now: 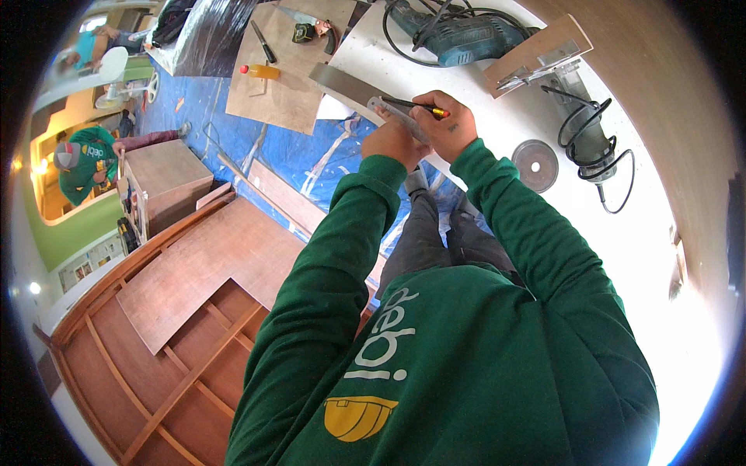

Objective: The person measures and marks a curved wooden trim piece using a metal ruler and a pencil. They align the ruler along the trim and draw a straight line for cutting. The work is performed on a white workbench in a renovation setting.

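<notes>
Over the near edge of the white worktop (497, 124), my two hands are close together. Closed fingers of my left hand (391, 145) grip a flat grey metal strip (400, 116) with a rounded end. A dark pencil (410, 102) with a red and yellow end is pinched in my right hand (448, 128), lying across the strip; its tip is too small to make out. A long grey-brown band (346, 84) stretches away to the left beyond my left hand. My fingers partly hide the strip.
On the worktop are a teal corded power tool (474, 39), a board with metal fittings (540, 58), a grey corded tool (583, 128) and a round disc (535, 165). A plywood sheet (291, 93) carries a yellow bottle (260, 71) and tape measure (303, 33). Another person (85, 159) works left.
</notes>
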